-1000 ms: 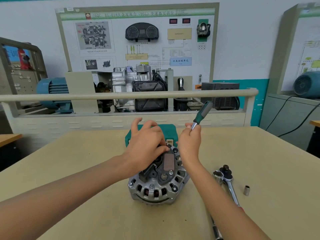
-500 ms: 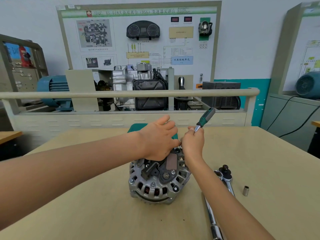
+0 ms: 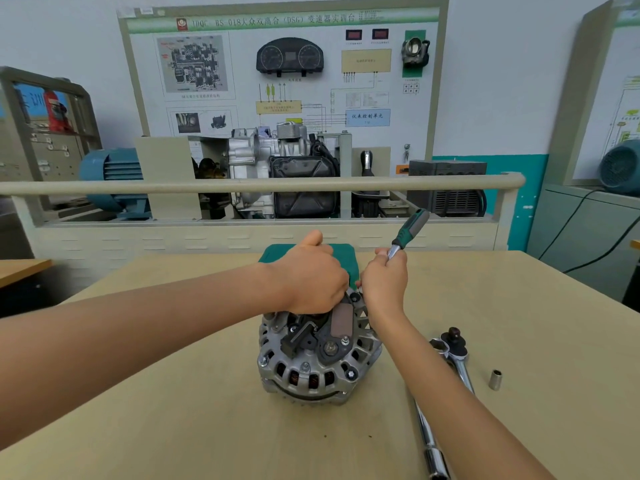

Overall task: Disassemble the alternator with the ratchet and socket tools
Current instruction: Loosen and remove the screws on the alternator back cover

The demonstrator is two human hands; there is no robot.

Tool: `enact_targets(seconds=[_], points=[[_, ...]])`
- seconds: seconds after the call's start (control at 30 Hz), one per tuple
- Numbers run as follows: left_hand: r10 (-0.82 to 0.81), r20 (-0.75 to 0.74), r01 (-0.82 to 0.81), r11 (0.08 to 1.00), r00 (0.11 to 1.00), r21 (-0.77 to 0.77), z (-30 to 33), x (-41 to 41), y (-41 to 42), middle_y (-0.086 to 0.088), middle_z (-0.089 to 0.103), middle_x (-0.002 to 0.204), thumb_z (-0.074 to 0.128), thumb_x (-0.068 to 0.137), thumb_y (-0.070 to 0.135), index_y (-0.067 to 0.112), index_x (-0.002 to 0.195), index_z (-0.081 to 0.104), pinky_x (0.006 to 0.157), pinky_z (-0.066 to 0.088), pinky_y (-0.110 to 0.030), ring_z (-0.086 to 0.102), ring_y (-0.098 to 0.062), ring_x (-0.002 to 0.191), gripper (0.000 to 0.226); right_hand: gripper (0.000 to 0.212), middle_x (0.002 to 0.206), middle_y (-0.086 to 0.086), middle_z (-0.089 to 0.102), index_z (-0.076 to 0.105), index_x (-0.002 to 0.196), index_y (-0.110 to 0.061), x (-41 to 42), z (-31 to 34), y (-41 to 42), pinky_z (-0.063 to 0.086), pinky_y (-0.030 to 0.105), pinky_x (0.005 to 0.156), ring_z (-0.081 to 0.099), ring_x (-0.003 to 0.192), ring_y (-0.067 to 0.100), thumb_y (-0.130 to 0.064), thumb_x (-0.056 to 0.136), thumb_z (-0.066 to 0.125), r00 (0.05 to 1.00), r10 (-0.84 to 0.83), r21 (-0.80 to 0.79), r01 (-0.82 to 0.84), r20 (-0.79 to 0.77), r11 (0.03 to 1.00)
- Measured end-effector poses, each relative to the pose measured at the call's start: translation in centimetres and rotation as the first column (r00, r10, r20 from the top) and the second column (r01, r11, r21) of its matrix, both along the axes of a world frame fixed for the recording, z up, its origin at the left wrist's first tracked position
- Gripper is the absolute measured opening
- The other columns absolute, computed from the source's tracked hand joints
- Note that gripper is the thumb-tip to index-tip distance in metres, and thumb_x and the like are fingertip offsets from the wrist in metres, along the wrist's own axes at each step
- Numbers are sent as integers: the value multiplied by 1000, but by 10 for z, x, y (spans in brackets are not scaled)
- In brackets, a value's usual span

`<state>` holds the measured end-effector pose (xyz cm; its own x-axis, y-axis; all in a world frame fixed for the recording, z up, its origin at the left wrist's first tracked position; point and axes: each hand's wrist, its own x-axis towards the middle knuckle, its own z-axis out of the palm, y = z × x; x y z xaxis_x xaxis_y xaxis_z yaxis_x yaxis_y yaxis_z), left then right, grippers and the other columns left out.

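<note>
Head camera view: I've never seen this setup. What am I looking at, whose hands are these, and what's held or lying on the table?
This is one camera worn on a person's head, looking forward and down. No robot: two bare hands work on an alternator standing on a tan table. The left hand rests curled on the alternator's top. The right hand grips a green-handled driver by its shaft. Lying unused to the right: a chrome ratchet and a small loose socket. A green case sits behind the hands. The board behind is a training display.
</note>
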<state>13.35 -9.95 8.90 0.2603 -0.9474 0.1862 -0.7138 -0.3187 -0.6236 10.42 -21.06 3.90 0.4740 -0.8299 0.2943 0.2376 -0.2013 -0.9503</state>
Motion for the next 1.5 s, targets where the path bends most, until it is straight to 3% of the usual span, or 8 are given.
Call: enact_targets(seconds=[0.37,0.63,0.77,0.83,0.93,1.07,1.33,1.5], points=[[172,-62,-179,973,983,-146,-11,-9,-5,1,46,60,28,98,25,17,59,42,75,15,-34,30,-13,50,42,16,77,-1,45,43,103,-8,0,0,2,47,34,68,54,79,26,-14,101,28,1000,-4,18,4,13,1000],[-22,123,6,991,992,130,6,-8,4,0,62,84,23,99,33,17,85,62,80,12,-36,39,-19,70,45,12,80,0,49,41,100,-10,0,-2,0,47,38,71,54,78,27,-13,101,29,1000,-15,6,15,22,1000],[131,-102,-121,988,986,98,11,-10,-2,-1,62,85,28,97,33,14,83,57,86,19,-37,39,-14,58,38,14,86,11,53,41,101,-9,-1,-4,-4,48,40,74,57,81,30,-13,100,28,1000,-21,34,21,11,999],[120,-195,-106,991,973,78,17,-7,-2,-1,63,95,34,96,37,16,86,46,80,18,-35,49,-17,69,26,12,88,13,53,40,100,-10,-1,-4,-4,48,41,75,58,82,31,-13,100,29,1000,-23,39,23,8,999],[-16,-44,24,983,999,182,20,-4,1,-3,55,105,31,98,40,20,106,44,88,20,-35,50,-23,97,25,11,86,16,54,39,98,-10,-1,-3,-2,47,41,72,55,76,29,-13,100,29,1000,-17,22,17,4,1000],[-199,157,143,940,967,310,21,0,3,-7,46,116,23,100,38,23,127,40,98,20,-37,40,-25,106,35,11,88,13,53,41,99,-9,-2,-2,-1,41,32,66,51,75,24,-12,100,30,999,-27,17,27,23,999],[-201,83,171,945,976,280,17,0,-4,2,32,93,27,99,33,20,108,55,90,20,-33,21,-16,88,32,11,89,13,52,41,98,-10,-4,0,1,47,44,76,51,78,26,-10,99,30,1000,-20,21,19,7,1000],[-57,27,52,985,998,162,9,0,-3,0,56,88,24,99,31,16,89,61,74,13,-32,35,-17,80,41,12,80,10,51,41,97,-10,-3,0,2,48,43,72,52,72,27,-9,99,29,1000,-25,16,25,7,1000]])
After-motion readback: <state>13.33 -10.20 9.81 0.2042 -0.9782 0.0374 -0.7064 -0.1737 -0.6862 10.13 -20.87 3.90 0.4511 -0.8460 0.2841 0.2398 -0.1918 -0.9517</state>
